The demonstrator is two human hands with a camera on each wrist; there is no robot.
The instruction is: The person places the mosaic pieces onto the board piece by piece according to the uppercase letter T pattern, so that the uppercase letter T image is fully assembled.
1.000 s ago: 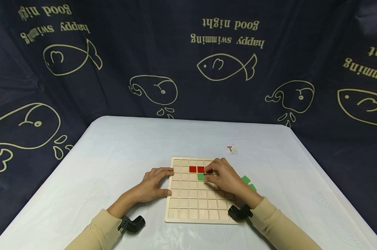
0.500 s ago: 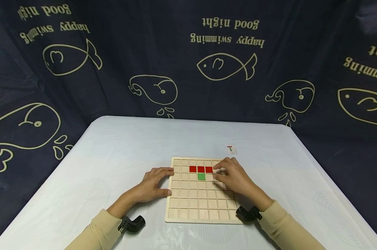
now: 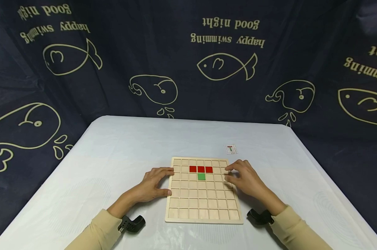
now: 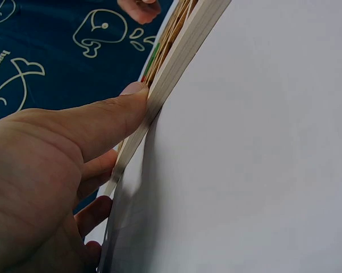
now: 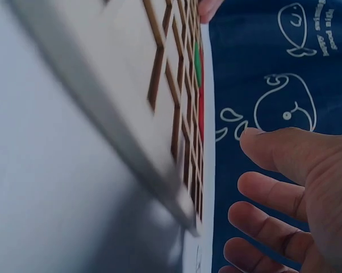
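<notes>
A wooden grid board (image 3: 202, 203) lies on the white table. Three red square tiles (image 3: 200, 169) sit side by side in its second row from the far edge, and a green tile (image 3: 201, 176) fills the cell below the middle one. My left hand (image 3: 152, 184) rests at the board's left edge; in the left wrist view its thumb (image 4: 117, 111) lies along the wooden rim. Over the right edge hovers my right hand (image 3: 247, 178), fingers spread and bent slightly, holding nothing, as the right wrist view shows its separated fingertips (image 5: 253, 185).
A small printed card (image 3: 231, 149) with a red and green T pattern on a grid lies beyond the board's far right corner. Behind the table (image 3: 138, 139) hangs a dark blue cloth (image 3: 119, 41) with fish and whale drawings.
My right hand has let go of the rightmost red tile and moved right, off the board's middle. Two loose green tiles right of the board are now hidden by it. My left hand stays put.
</notes>
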